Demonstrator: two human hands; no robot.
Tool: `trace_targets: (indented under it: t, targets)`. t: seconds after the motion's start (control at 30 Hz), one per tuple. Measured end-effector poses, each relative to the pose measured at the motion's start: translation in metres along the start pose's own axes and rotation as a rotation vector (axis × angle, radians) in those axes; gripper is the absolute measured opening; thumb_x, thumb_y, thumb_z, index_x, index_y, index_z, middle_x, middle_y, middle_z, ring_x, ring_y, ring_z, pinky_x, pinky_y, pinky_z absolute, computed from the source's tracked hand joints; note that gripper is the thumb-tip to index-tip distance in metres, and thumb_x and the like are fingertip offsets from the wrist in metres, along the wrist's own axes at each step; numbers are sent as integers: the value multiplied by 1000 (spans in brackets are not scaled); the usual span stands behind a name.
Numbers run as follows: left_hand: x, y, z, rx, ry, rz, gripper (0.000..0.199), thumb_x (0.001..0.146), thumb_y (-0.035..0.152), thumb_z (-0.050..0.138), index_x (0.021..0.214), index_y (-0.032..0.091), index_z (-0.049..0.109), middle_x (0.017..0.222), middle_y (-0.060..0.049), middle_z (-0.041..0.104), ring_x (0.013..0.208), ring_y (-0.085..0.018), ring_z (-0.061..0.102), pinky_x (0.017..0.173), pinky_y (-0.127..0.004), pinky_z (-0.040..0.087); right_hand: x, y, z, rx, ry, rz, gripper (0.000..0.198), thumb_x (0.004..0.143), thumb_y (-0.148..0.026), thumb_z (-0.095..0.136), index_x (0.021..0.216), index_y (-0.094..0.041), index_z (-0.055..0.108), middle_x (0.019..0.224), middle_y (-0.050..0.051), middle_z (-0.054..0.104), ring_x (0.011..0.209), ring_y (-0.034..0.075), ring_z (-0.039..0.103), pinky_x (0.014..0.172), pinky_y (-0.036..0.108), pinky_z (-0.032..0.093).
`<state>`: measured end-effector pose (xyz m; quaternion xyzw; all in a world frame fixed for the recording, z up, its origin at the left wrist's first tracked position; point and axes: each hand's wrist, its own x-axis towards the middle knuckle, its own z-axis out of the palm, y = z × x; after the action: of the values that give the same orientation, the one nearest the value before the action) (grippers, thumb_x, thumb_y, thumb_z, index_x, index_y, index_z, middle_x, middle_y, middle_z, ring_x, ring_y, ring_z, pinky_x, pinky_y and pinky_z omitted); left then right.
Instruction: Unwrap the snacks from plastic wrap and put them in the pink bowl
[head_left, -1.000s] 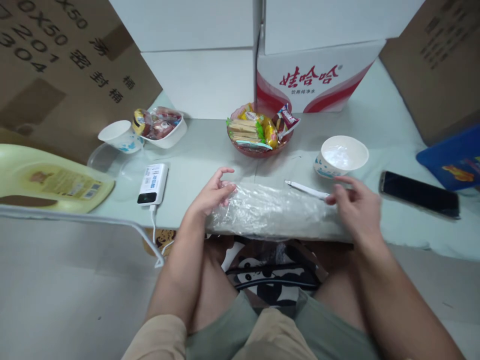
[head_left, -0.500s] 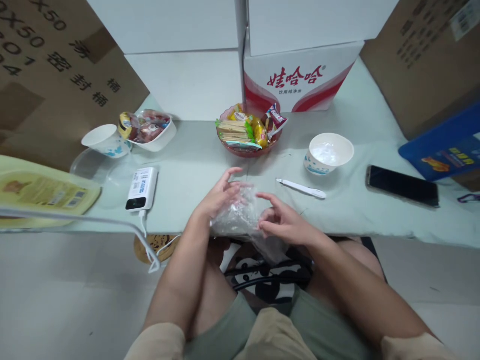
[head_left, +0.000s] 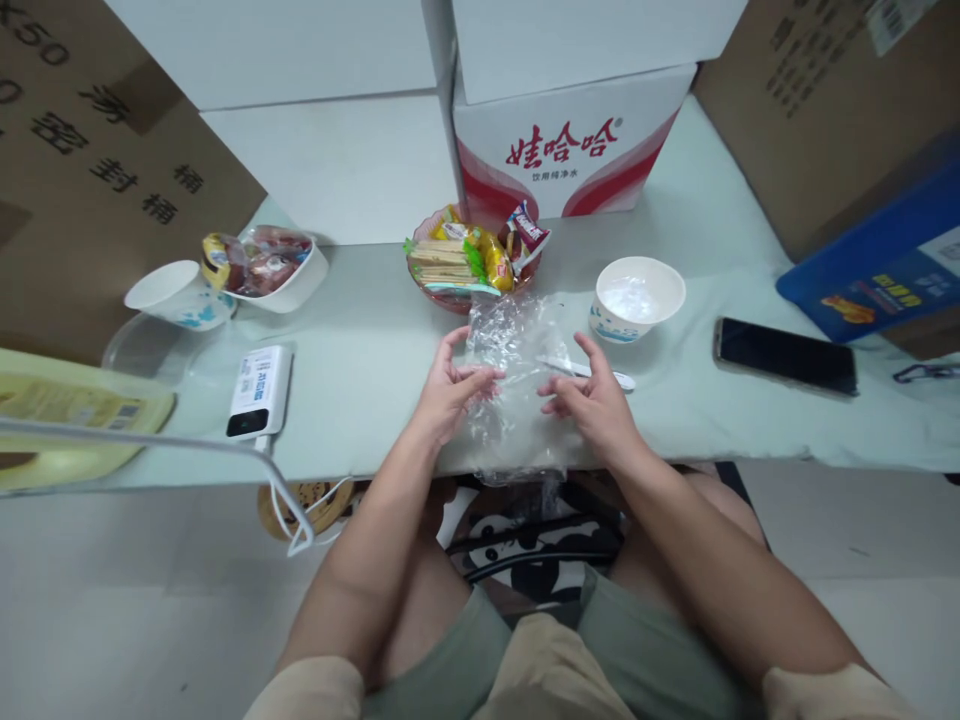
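A crinkled clear plastic bag (head_left: 510, 425) is spread between my hands on the cloth, its near end hanging over the table edge. My left hand (head_left: 454, 390) grips its left side between the thumb and the lower fingers, with the index finger raised. On the right side, my right hand (head_left: 589, 400) has its thumb and curled fingers closed on the bag, index finger pointing up. A white pen (head_left: 622, 381) lies partly under the bag and behind my right hand. Just beyond the bag stands a red bowl of wrapped snacks (head_left: 442, 297).
A paper bowl (head_left: 637, 295) and a phone (head_left: 784, 355) sit to the right. Leftward are a white power bank (head_left: 259, 390) with a cable, a paper cup (head_left: 172, 295), a snack tub (head_left: 296, 285) and a yellow bottle (head_left: 82, 415). Boxes (head_left: 566, 150) line the back.
The bunched plastic bag has been spread out wider and farther onto the table, reaching toward the snack bowl and over the pen. My hands have moved apart slightly; the view has shifted right.
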<state>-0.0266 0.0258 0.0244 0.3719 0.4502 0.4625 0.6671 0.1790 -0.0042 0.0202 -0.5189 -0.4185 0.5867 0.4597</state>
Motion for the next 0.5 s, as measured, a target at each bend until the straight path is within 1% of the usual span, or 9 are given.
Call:
trace_targets:
  t: [0.1, 0.17, 0.2, 0.23, 0.27, 0.33, 0.37, 0.43, 0.5]
  targets:
    - [-2, 2, -9, 48, 43, 80, 116, 66, 39, 88, 155, 30, 14, 87, 0, 75, 74, -17, 74, 72, -27, 55, -3, -3, -8, -31, -76, -118, 99, 83, -43, 70, 159, -28, 8, 90, 3, 73, 74, 21, 70, 72, 38, 59]
    - [-7, 2, -16, 139, -33, 96, 124, 65, 37, 89, 156, 33, 6, 97, -3, 76, 86, -20, 75, 77, -29, 55, -5, -2, -12, -105, -161, -213, 95, 83, -36, 70, 159, -31, 13, 96, 3, 73, 81, 20, 70, 81, 40, 59]
    - [-11, 2, -19, 210, -79, 94, 122, 66, 35, 89, 157, 32, 8, 100, -4, 75, 88, -20, 74, 78, -30, 55, -5, -1, -14, -172, -196, -256, 88, 83, -32, 68, 158, -31, 20, 98, 3, 72, 82, 19, 69, 82, 40, 58]
    - [-15, 1, -22, 299, -114, 93, 113, 67, 34, 87, 156, 30, 17, 99, -4, 75, 87, -19, 74, 77, -29, 55, -5, 1, -15, -261, -217, -294, 79, 84, -28, 65, 155, -30, 30, 97, 3, 71, 82, 19, 68, 83, 39, 58]
    - [-18, 0, -24, 403, -131, 97, 97, 71, 35, 84, 151, 26, 31, 95, -4, 74, 83, -18, 72, 75, -29, 54, -4, 4, -15, -366, -219, -331, 68, 84, -25, 62, 149, -28, 41, 95, 3, 71, 80, 19, 67, 82, 38, 57]
    - [-23, -1, -25, 636, -122, 126, 55, 80, 38, 74, 129, 19, 58, 86, -4, 71, 75, -16, 67, 71, -28, 52, -3, 11, -13, -588, -164, -407, 46, 85, -21, 58, 130, -24, 61, 89, 4, 68, 79, 19, 65, 79, 37, 54]
    - [-25, -1, -24, 752, -121, 150, 42, 83, 39, 70, 119, 18, 65, 86, -4, 71, 75, -16, 66, 72, -29, 52, -3, 14, -11, -691, -113, -445, 36, 85, -21, 57, 119, -23, 68, 89, 5, 66, 80, 20, 64, 78, 37, 53]
    - [-27, -1, -23, 950, -153, 211, 37, 82, 39, 71, 113, 18, 69, 95, -5, 70, 83, -19, 65, 79, -33, 53, -3, 18, -6, -848, 12, -524, 21, 86, -23, 57, 100, -23, 74, 97, 9, 64, 88, 23, 63, 80, 39, 52]
    - [-28, -1, -21, 1094, -193, 273, 44, 78, 37, 75, 118, 20, 68, 102, -6, 67, 92, -21, 63, 87, -37, 53, -5, 17, -1, -929, 86, -605, 15, 85, -24, 59, 88, -22, 73, 111, 13, 63, 103, 27, 62, 89, 44, 49]
